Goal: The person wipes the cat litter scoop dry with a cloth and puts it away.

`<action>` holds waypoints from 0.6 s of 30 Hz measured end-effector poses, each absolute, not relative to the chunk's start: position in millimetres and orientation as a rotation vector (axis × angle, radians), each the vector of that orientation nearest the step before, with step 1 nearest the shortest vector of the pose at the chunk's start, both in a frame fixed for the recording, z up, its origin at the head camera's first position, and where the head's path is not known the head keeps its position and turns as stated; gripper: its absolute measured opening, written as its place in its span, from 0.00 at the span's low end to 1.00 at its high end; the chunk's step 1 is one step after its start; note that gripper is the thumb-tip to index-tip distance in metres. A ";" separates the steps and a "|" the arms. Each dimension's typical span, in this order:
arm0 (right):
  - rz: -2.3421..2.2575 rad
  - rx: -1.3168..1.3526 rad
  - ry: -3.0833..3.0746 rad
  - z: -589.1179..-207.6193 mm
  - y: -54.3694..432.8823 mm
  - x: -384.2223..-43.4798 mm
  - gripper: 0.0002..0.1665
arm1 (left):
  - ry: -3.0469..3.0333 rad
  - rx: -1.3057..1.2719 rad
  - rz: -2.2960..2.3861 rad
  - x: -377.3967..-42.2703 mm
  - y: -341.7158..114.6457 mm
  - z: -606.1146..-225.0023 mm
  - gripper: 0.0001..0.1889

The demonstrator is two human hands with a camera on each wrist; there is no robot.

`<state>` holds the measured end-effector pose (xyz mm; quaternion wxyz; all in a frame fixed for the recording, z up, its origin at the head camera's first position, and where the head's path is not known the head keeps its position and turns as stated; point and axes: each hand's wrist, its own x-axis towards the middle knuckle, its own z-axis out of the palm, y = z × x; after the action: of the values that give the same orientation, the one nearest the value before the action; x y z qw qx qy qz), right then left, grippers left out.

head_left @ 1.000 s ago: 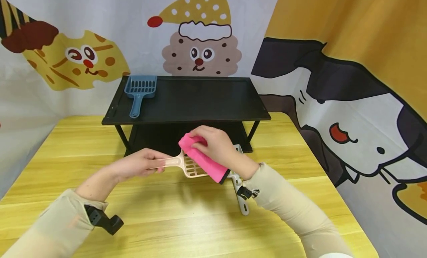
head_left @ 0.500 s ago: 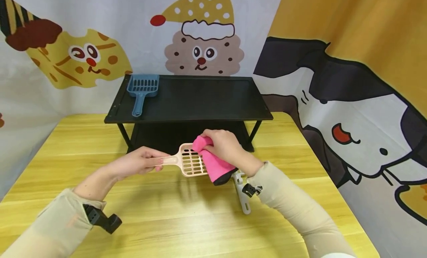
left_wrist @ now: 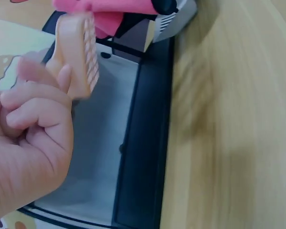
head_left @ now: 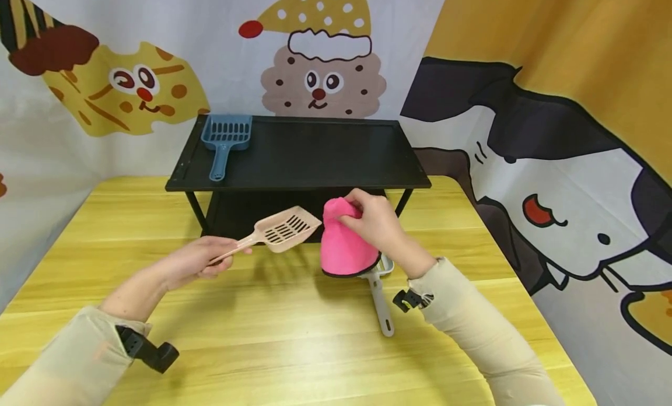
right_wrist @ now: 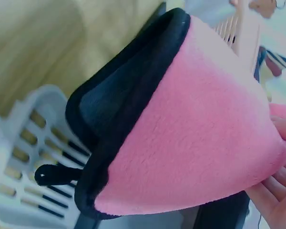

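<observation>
Gripping peach litter scoop point(head_left: 273, 225) in left hand point(head_left: 196, 259), pinching pink cloth point(head_left: 343, 242) in right hand point(head_left: 377, 220). Seemingly at wiping step; probably calls for cloth against scoop.

I now see the pink cloth point(head_left: 343, 240) off the peach scoop point(head_left: 286, 228) it covered in part half a second ago; it sits just beside the tip, and I can't tell whether they touch. The right hand point(head_left: 378, 219) is farther right, and the cloth hangs in a bell shape, black hem point(head_left: 343, 274) lowest. The left hand point(head_left: 202, 257) is drawn back, the scoop tilted more steeply. More of the grey scoop's point(head_left: 380, 304) head shows.
</observation>
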<state>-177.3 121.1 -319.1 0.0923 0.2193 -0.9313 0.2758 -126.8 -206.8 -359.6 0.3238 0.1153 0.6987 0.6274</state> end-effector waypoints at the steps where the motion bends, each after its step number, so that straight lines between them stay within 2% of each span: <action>1: 0.824 0.664 -2.753 -320.8 118.7 -174.9 0.13 | 1.836 0.297 1.641 -126.6 -206.4 -360.9 0.15; 9: 0.703 0.796 -2.639 -332.3 88.0 -154.6 0.16 | 1.845 0.141 1.677 -131.5 -186.3 -360.7 0.18; 18: 0.697 0.776 -2.565 -337.6 71.2 -149.4 0.16 | 1.807 0.171 1.708 -134.3 -175.9 -355.1 0.16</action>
<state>-149.4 71.2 -337.6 0.1850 0.2754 -0.9103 0.2474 -134.3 -175.9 -355.1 0.3188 0.0649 0.6871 0.6496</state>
